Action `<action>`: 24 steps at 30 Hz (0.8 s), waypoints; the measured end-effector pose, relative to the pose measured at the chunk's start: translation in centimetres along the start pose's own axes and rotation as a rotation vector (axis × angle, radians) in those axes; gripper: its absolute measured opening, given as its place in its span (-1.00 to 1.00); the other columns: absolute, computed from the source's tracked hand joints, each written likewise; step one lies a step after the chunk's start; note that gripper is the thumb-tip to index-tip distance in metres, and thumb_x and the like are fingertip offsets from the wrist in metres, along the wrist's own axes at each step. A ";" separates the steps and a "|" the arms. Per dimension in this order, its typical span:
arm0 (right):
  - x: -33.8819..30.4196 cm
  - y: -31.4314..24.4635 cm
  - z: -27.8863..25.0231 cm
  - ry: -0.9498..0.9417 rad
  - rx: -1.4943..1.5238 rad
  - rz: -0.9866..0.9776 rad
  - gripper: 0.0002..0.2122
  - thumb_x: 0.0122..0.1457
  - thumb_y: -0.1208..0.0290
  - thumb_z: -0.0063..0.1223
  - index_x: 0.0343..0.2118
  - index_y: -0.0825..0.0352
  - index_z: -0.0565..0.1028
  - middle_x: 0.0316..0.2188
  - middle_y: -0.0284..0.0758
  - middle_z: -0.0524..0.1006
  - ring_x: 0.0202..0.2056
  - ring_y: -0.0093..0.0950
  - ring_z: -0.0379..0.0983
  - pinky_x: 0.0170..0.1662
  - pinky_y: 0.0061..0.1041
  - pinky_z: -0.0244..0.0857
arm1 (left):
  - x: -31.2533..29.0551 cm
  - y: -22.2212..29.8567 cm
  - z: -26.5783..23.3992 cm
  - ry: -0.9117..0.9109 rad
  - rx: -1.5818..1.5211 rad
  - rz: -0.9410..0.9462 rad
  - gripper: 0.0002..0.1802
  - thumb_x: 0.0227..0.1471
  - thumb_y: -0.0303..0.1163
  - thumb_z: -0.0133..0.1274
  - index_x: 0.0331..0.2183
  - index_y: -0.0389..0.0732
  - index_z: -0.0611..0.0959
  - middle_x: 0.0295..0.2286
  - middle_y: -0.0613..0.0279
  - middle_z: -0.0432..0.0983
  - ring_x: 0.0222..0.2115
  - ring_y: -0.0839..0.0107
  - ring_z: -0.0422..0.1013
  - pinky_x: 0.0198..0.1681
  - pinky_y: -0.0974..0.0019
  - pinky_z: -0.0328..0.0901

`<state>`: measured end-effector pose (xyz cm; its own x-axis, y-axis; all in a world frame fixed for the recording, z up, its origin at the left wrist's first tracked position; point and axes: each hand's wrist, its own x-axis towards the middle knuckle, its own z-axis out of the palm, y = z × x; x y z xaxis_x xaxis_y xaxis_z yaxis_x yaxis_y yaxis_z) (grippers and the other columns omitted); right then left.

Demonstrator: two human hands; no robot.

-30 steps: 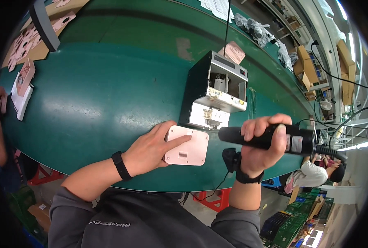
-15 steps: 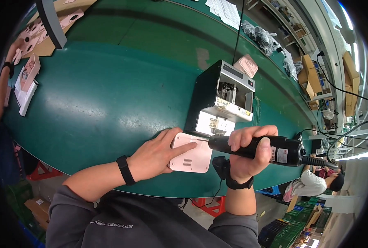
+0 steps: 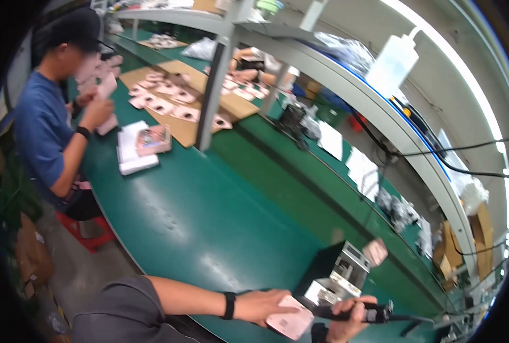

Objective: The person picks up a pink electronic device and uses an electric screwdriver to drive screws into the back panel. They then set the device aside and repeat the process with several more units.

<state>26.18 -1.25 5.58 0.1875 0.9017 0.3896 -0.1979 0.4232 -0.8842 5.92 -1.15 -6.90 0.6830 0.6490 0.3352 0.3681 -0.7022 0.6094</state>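
Observation:
My left hand [image 3: 261, 307] grips a small pale pink plastic case [image 3: 293, 323] at its left side, its index finger lying across the top face. In my right hand [image 3: 347, 321] is a black corded electric screwdriver [image 3: 375, 312], held nearly level with its nose pointing left at the case's right edge. Blur hides whether its tip touches the case. Just beyond both hands stands a black and silver box-shaped machine [image 3: 354, 264] with an open front.
Behind the machine lies a pink case part [image 3: 375, 251]. A co-worker [image 3: 51, 128] at the left holds a pink part near white and pink pieces [image 3: 137, 148]. Cardboard [image 3: 240, 107] carries several pink plates. A grey post [image 3: 211, 94] and overhead shelf [image 3: 346, 71] rise over the green table [image 3: 191, 228].
The view has swung up and left, so my hands, case, screwdriver and machine sit lower and further right in it. The co-worker and shelf have come into sight. Both hands keep their holds.

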 end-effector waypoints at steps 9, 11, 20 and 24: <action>-0.8 -5.7 -1.6 0.027 0.071 -0.122 -0.85 0.21 0.39 0.06 -0.20 0.25 0.40 -0.50 -0.28 0.45 -0.52 -0.42 0.36 -0.40 -0.43 0.34 | 2.1 -0.6 -3.2 -0.264 -0.150 -0.043 0.07 -0.37 -0.16 0.43 0.23 0.12 0.31 0.09 -0.16 0.14 0.08 -0.15 0.18 0.09 0.05 0.19; -1.2 -5.4 -2.8 0.086 -0.016 -0.120 -0.84 0.20 0.38 0.07 -0.21 0.27 0.40 -0.49 -0.29 0.45 -0.52 -0.41 0.36 -0.39 -0.43 0.33 | 2.2 -1.5 -3.3 -0.325 -0.144 -0.074 0.10 -0.40 0.00 0.47 0.22 0.14 0.33 0.13 -0.19 0.13 0.11 -0.18 0.15 0.12 0.03 0.15; -2.2 -1.8 -4.2 0.571 -0.322 -0.038 -0.85 0.14 0.53 0.05 -0.29 0.37 0.32 -0.57 -0.28 0.40 -0.65 -0.51 0.32 -0.60 -0.56 0.29 | 1.0 -1.7 -1.0 -0.193 -0.391 0.013 0.12 -0.48 0.03 0.48 0.19 0.13 0.37 0.04 -0.20 0.21 0.02 -0.21 0.22 0.07 0.00 0.19; -2.2 -0.7 -5.7 0.528 -0.346 -0.010 -0.86 0.10 0.56 0.02 -0.29 0.40 0.35 -0.55 -0.25 0.43 -0.59 -0.46 0.36 -0.50 -0.50 0.32 | 0.8 -3.0 -1.4 -0.200 -0.403 -0.005 0.08 -0.43 0.04 0.46 0.19 0.12 0.38 0.07 -0.19 0.19 0.05 -0.21 0.21 0.08 0.02 0.19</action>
<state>31.42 -3.99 3.87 0.6548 0.6952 0.2964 0.1120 0.2986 -0.9478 4.48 1.91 -7.40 0.8049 0.5551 0.2098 0.1243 -0.5034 0.8551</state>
